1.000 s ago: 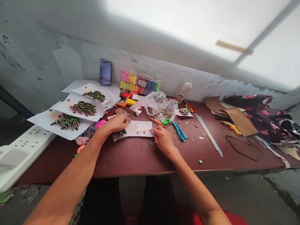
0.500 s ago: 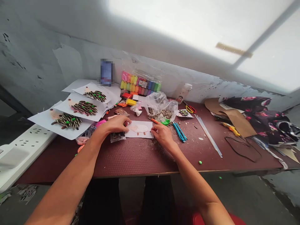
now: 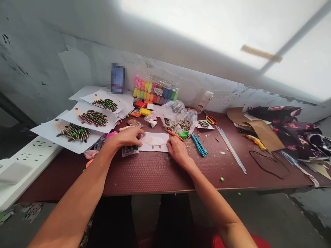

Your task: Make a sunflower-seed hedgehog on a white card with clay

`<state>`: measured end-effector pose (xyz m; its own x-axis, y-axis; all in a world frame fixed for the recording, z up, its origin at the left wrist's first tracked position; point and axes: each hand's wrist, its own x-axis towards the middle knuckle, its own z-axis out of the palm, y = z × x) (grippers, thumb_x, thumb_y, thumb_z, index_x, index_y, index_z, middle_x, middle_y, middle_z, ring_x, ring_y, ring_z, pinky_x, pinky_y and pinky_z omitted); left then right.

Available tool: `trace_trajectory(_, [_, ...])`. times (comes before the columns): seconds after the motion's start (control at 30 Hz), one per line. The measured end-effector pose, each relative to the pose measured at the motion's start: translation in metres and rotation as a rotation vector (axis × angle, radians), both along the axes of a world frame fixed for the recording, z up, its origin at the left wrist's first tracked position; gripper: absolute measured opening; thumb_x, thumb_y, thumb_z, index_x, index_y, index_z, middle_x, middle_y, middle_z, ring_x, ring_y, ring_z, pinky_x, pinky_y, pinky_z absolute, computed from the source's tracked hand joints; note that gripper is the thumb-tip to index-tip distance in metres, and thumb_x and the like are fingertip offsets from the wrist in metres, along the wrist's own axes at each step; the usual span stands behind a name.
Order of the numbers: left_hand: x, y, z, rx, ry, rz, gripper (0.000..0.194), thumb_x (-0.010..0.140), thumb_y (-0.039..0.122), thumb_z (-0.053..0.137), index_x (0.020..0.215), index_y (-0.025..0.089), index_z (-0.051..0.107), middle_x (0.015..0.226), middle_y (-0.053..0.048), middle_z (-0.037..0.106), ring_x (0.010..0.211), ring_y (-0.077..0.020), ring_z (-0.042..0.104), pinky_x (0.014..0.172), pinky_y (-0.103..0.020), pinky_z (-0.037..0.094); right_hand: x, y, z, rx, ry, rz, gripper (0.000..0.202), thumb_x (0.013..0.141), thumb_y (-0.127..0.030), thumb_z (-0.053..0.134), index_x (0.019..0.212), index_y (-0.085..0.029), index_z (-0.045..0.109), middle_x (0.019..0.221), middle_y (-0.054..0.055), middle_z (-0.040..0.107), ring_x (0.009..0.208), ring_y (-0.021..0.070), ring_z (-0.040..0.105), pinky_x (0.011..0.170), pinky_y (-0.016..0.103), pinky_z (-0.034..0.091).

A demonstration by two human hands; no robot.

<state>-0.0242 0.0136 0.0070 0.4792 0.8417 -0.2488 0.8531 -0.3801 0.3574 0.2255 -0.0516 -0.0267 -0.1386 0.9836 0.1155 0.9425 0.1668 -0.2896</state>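
A white card [image 3: 145, 148] lies on the table, bearing a flat pale-pink shape [image 3: 154, 141] with small brown pieces along its lower edge. My left hand [image 3: 131, 136] grips the card's left edge, its fingers curled, beside a small clear packet [image 3: 130, 151] with dark contents. At the opposite edge, my right hand [image 3: 177, 148] is closed with its fingertips on the card; its fingers are partly hidden. An orange pen [image 3: 176, 135] lies just beyond the right hand, near striped sunflower seeds [image 3: 184, 124] in a clear plastic bag [image 3: 176, 109].
Finished-looking seed hedgehog pictures [image 3: 94, 118] are stacked at left, above a white power strip [image 3: 33, 158]. Packs of coloured clay [image 3: 155, 90] lean on the wall. Right of my hands are a blue cutter [image 3: 199, 145], scissors [image 3: 211, 119], clear glue sticks [image 3: 231, 149] and a yellow glue gun [image 3: 256, 141].
My right hand has shifted slightly lower along the card's right edge, and more of the orange pen shows. My left hand stays nearly still.
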Motion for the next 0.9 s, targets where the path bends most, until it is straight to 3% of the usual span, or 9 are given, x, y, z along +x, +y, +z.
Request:
trace_trajectory(0.2, [0.001,0.0,0.0,0.002,0.0,0.008,0.057,0.065,0.034,0.067,0.121,0.025,0.072,0.113,-0.004,0.074,0.109,-0.0283,0.064,0.082,-0.03,0.047,0.013,0.007,-0.006,0.075,0.28,-0.085,0.011,0.09,-0.019,0.052,0.087,-0.019,0.062,0.098,0.01,0.072,0.086,0.0212,0.061,0.081,0.033,0.045])
trace_trajectory(0.37, [0.001,0.0,-0.001,0.005,0.004,0.004,0.058,0.065,0.034,0.067,0.122,0.025,0.072,0.112,-0.004,0.074,0.107,-0.0277,0.065,0.08,-0.029,0.048,0.008,0.004,-0.004,0.048,0.393,0.0,0.007,0.088,-0.02,0.056,0.085,-0.02,0.063,0.099,0.008,0.072,0.084,0.0195,0.062,0.08,0.032,0.046])
trace_trajectory(0.5, [0.001,0.0,0.0,-0.002,-0.002,-0.003,0.058,0.065,0.033,0.067,0.122,0.024,0.071,0.113,-0.005,0.074,0.108,-0.028,0.065,0.08,-0.03,0.047,0.001,0.004,-0.002,0.04,0.343,0.018,0.007,0.087,-0.017,0.059,0.081,-0.019,0.063,0.1,0.009,0.072,0.091,0.0198,0.063,0.081,0.031,0.044])
trace_trajectory(0.67, [0.001,0.0,0.0,0.005,-0.024,-0.003,0.052,0.064,0.032,0.068,0.116,0.025,0.073,0.109,-0.004,0.074,0.106,-0.0288,0.066,0.079,-0.031,0.047,-0.002,0.005,0.001,-0.022,0.244,-0.035,0.008,0.087,-0.017,0.061,0.08,-0.017,0.065,0.085,0.005,0.07,0.08,0.0172,0.061,0.073,0.028,0.04])
trace_trajectory(0.9, [0.001,-0.001,0.001,0.02,-0.019,-0.013,0.044,0.064,0.031,0.067,0.108,0.026,0.074,0.107,-0.004,0.075,0.107,-0.0295,0.065,0.079,-0.031,0.046,-0.008,0.003,0.009,-0.094,0.191,-0.08,0.01,0.088,-0.018,0.062,0.08,-0.016,0.068,0.084,0.005,0.071,0.078,0.017,0.061,0.072,0.027,0.038])
